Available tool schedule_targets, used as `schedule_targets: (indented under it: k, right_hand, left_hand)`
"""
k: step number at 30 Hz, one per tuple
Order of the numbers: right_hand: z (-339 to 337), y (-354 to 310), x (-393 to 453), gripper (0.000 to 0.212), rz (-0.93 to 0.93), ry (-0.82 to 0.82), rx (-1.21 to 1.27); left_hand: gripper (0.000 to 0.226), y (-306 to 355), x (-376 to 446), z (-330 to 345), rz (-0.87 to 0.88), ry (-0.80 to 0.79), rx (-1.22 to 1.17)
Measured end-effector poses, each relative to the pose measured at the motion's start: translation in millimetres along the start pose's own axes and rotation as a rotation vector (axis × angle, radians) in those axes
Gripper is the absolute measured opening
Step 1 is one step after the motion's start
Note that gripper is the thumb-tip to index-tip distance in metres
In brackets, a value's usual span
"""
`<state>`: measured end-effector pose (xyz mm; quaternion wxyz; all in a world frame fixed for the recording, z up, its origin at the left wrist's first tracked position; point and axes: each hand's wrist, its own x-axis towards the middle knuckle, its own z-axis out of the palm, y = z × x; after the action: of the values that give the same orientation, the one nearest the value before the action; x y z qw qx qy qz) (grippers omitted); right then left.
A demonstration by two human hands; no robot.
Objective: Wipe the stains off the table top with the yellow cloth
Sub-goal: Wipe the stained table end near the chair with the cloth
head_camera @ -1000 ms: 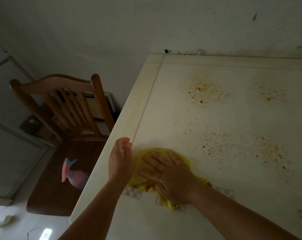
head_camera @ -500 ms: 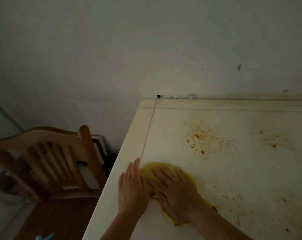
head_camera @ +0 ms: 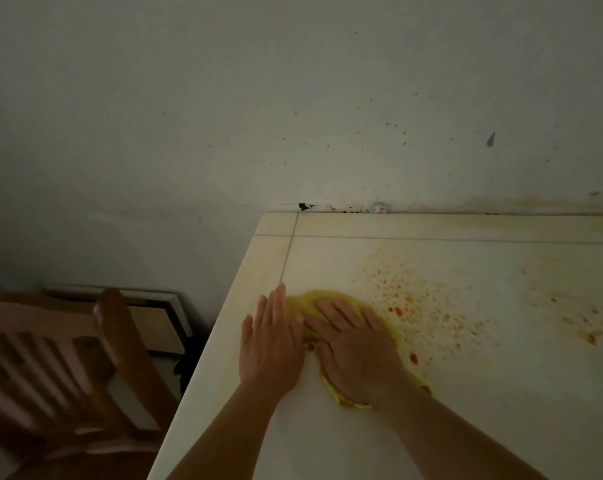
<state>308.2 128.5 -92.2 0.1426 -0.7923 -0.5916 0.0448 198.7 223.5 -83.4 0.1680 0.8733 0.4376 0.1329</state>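
Yellow cloth (head_camera: 331, 301) lay near the table top's (head_camera: 466, 393) left edge, pinned under the flat, spread right hand (head_camera: 357, 351), stretching toward the far-left corner, left hand (head_camera: 270, 348) flat, holding nothing, alongside.

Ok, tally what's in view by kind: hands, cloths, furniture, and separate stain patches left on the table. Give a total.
Hands: 2, the left hand flat on the table, the right hand flat on the cloth
Cloths: 1, the yellow cloth
Furniture: 2, the table and the wooden chair
Stain patches: 2, an orange spatter by the cloth and a fainter one at the right
Total: 7
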Motion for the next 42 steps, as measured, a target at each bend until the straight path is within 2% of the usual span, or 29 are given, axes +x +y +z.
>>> schedule_targets:
  k: [4, 8, 11, 15, 19, 22, 30, 34, 37, 42]
  right_hand:
    - [-3, 20, 38, 0.063, 0.030, 0.012, -0.004]
    - [0, 44, 85, 0.070, 0.068, 0.020, -0.016]
    - [2, 57, 114, 0.068, 0.108, 0.004, -0.029]
    - [1, 73, 151, 0.053, 0.161, -0.026, -0.051]
    - [1, 81, 180, 0.054, 0.223, 0.004, -0.031]
    - [2, 85, 191, 0.054, 0.288, 0.002, 0.005]
    - [-7, 121, 180, 0.050, 0.398, 0.070, -0.007]
    - [-32, 174, 139, 0.045, 0.359, 0.068, -0.064]
    - [-49, 215, 104, 0.044, 0.335, 0.077, -0.062]
    - [-53, 225, 82, 0.044, 0.227, 0.029, -0.043]
  left_hand:
    - [0.059, 15, 26, 11, 0.008, -0.015, -0.057]
    - [0.079, 22, 52, 22, 0.015, -0.019, -0.041]
    - [0.083, 31, 69, 27, 0.023, -0.025, 0.007]
    - [0.075, 39, 88, 38, 0.029, -0.010, 0.046]
    - [0.074, 38, 88, 40, 0.031, -0.004, 0.101]
    - [0.064, 35, 90, 40, 0.037, -0.028, 0.094]
    - [0.056, 33, 88, 36, 0.054, -0.040, 0.077]
    - [0.049, 34, 86, 33, 0.073, -0.008, 0.040]
    - [0.045, 38, 82, 29, 0.109, 0.081, 0.012]
    - [0.039, 41, 79, 29, 0.196, 0.167, 0.089]
